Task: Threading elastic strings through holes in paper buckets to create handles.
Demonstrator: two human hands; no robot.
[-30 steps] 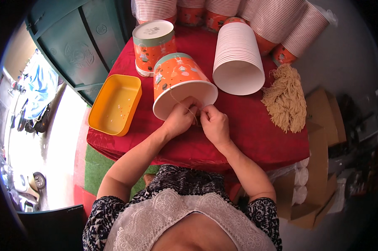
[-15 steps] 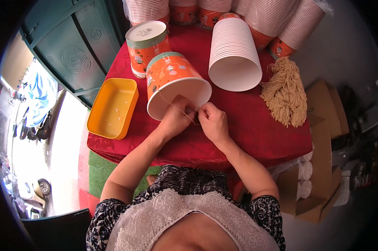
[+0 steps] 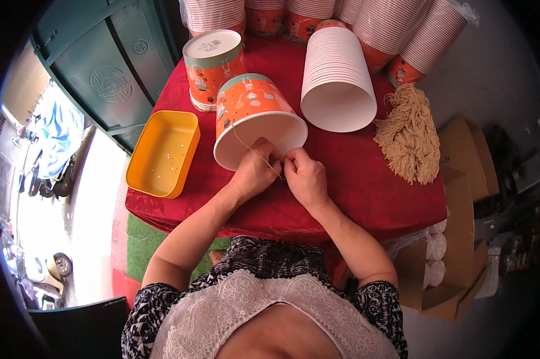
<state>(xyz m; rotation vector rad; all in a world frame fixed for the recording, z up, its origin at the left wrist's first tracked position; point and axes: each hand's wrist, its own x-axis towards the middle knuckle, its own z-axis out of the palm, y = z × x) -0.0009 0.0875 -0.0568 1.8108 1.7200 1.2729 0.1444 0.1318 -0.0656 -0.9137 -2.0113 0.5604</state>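
Observation:
An orange paper bucket (image 3: 255,102) with a green base band lies tilted on the table, its white mouth toward me. A thin beige string (image 3: 244,142) runs from the left of its rim across the mouth and over my left hand (image 3: 253,172). The fingers of that hand are curled at the lower rim, partly within the mouth, closed on the string. Beside it, my right hand (image 3: 306,178) pinches the string at the right lower rim. The two hands nearly touch; their fingertips and the string's end are partly hidden.
A yellow tray (image 3: 189,152) with tiny bits inside stands left on the red-covered table (image 3: 365,197). Behind are an upside-down bucket (image 3: 213,66) and a lying stack of white-mouthed buckets (image 3: 339,78). A beige string bundle (image 3: 410,134) lies right; cardboard boxes (image 3: 470,155) stand beyond the edge.
The bucket's mouth has shifted slightly right in the picture, as have most things on the table. Both hands keep their closed grip near the lower rim.

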